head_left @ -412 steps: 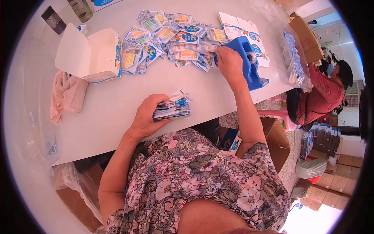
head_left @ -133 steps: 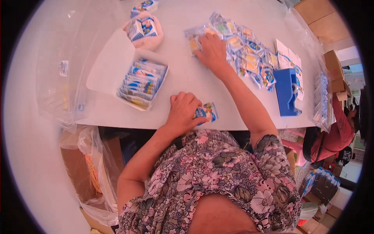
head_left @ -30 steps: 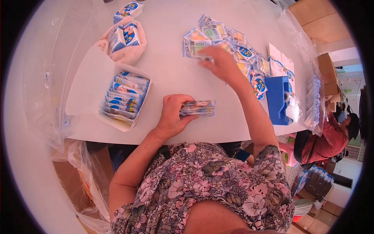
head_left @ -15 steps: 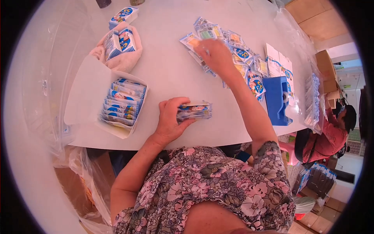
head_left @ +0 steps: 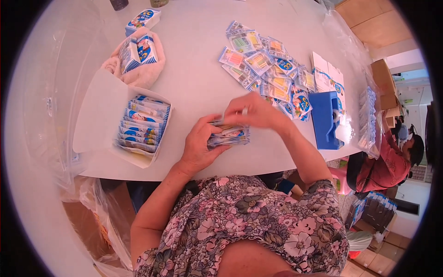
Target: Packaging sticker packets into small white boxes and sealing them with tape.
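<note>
We have a stack of small sachets in our left hand, fingers curled round its near end and thumb over the top, so the hand is closed on it just above the table edge, close to our body. Our right hand sits over the far end of the stack, fingers bent and pinched on what looks like one more sachet being laid on top; the motion blur keeps us from saying exactly how tight that pinch is. These packets look light, thin and glossy, so we judge them slippery against each other: a loose stack would likely fan out or slide. Holding it across the short sides, thumb on top and fingers beneath, seems the safest grip, with the edges kept square. They bend easily, so squeezing hard should not hurt them. Further out lies a loose heap of packets, well apart from the stack, with a blue dispenser just to its right. To our left an open white box holds sachets stood in a row, and beyond it two small cartons rest on a pink cloth.
</note>
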`<state>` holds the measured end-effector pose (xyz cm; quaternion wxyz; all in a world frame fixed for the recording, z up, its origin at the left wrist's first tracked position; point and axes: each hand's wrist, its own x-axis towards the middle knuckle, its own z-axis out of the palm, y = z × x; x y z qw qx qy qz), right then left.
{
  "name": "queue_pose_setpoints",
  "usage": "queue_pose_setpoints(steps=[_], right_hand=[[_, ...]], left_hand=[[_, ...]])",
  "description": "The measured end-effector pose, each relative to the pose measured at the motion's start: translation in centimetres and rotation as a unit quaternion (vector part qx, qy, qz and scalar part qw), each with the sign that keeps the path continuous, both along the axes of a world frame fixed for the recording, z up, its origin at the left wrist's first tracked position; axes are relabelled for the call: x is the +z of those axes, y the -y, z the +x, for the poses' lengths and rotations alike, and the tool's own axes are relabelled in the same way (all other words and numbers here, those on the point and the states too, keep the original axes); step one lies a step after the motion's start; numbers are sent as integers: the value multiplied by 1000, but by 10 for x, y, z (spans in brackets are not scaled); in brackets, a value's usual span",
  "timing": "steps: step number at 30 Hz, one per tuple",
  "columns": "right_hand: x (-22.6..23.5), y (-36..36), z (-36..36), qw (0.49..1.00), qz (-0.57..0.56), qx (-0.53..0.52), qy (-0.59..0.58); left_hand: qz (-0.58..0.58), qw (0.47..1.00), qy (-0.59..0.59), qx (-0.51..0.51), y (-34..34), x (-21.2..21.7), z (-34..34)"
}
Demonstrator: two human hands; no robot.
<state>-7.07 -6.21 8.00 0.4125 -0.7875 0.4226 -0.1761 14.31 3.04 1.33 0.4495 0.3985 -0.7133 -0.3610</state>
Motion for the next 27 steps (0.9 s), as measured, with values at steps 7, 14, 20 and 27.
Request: queue_pose_setpoints(steps=[7,14,20,27], right_hand=[[-44,79,-15,889,-356,-156,-243],[-17,32,-3,918,-358,-24,-168],[-16,14,-16,990,-132,-39,-37],[-36,67,-70,857,-336,-126,-369]], left_hand=[[35,995,92,-2,-4,6,2],[-25,1000,1,18,0,3,-2],[-10,999,28,-23,-1,3,-2],[1,997,67,-34,-1,9,1]])
